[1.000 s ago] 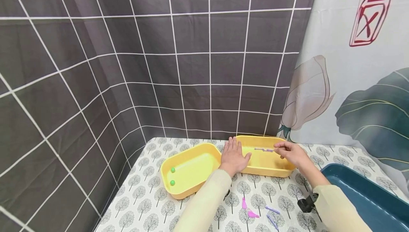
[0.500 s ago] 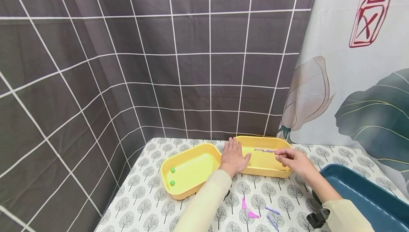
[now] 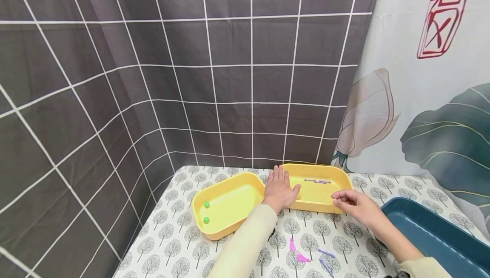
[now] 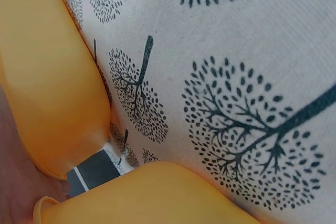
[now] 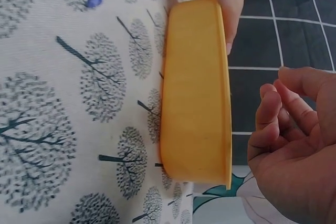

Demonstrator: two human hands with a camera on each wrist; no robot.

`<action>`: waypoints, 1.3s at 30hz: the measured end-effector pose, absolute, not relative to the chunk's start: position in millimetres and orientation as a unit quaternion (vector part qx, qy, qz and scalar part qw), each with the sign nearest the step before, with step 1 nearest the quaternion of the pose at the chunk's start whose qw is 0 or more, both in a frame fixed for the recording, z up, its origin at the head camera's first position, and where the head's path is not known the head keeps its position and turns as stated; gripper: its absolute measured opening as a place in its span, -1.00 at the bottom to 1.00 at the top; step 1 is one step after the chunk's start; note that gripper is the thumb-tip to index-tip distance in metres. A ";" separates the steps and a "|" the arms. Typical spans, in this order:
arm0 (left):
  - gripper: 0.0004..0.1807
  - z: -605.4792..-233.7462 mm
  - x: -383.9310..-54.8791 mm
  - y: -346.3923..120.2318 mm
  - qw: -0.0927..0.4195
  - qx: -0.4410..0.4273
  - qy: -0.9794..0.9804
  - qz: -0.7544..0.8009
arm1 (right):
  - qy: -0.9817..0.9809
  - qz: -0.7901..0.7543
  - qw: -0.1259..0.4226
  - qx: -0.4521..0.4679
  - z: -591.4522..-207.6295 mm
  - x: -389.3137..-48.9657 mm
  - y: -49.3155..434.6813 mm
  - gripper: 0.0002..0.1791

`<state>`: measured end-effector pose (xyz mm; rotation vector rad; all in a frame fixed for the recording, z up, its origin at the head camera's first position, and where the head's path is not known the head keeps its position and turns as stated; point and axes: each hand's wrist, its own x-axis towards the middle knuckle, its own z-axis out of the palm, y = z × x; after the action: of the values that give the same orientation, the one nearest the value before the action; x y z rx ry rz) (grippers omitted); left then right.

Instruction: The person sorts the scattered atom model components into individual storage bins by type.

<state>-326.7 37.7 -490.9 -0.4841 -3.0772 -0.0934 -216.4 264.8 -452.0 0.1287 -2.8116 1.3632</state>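
My left hand (image 3: pixel 281 191) lies with straight fingers over the near left rim of the right yellow tray (image 3: pixel 317 205), beside the left yellow tray (image 3: pixel 226 230). Small purple sticks with wider ends (image 3: pixel 317 181) lie together inside the right tray. Above that tray's near right corner is my right hand (image 3: pixel 357 205), its fingers loosely bent and nothing between them. In the right wrist view the same hand (image 5: pixel 294 140) shows bare fingertips, apart from the tray's side wall (image 5: pixel 197 93). Two green balls (image 3: pixel 206 212) sit in the left tray.
On the tree-print cloth in front lie two pink pieces (image 3: pixel 303 258) and two loose purple sticks (image 3: pixel 326 266). A dark blue tub (image 3: pixel 425 220) stands at the right. Behind the table hangs a dark grid-pattern curtain (image 3: pixel 229 82).
My right hand has let go of a purple stick, which now lies in the right tray, and has drawn back toward the near right. My left hand stays in place.
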 end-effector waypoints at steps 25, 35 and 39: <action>-0.19 -493.1 -328.5 38.4 0.017 -0.153 -0.988 -0.030 | -0.890 0.441 0.011 0.115 -475.4 -180.1 263.7 -0.72; -0.18 -492.4 -327.6 37.5 0.015 -0.155 -0.987 -0.037 | -0.882 0.461 -0.029 0.092 -496.9 -170.0 266.5 -0.70; -0.18 -492.1 -326.5 37.5 0.015 -0.157 -0.987 -0.038 | -0.881 0.463 -0.047 0.089 -499.6 -166.6 266.0 -0.69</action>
<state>-326.5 37.5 -492.1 -0.4893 -3.0712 -0.1196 -166.6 266.0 -499.6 0.2877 -2.8537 1.4995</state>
